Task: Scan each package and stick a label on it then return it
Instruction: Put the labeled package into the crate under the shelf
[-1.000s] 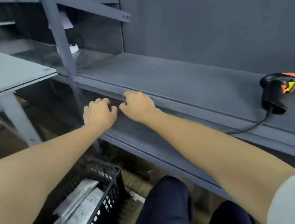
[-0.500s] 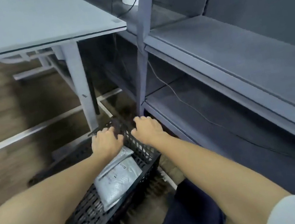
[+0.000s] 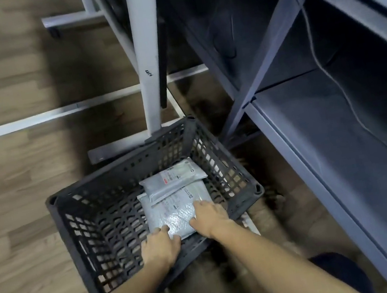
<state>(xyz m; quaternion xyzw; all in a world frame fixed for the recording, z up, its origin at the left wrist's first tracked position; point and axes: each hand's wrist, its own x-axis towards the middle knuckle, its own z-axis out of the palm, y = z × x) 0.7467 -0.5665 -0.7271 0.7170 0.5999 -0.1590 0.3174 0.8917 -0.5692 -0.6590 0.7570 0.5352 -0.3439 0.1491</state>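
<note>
Two grey plastic mailer packages lie stacked in black perforated plastic crate (image 3: 115, 237) on floor. Lower grey mailer (image 3: 173, 212) long axis runs near-far. Left hand (image 3: 160, 247) touches near-left corner, right hand (image 3: 209, 214) rests on near-right edge; whether either grip clamps it, cannot tell. Upper grey mailer (image 3: 173, 178) beyond, untouched.

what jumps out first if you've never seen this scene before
A black perforated plastic crate sits on the wood-look floor, holding two grey plastic mailer packages stacked towards its right side. Both hands reach into it: the left hand and right hand rest on the near end of the lower package. A grey metal shelving unit fills the right.
</note>
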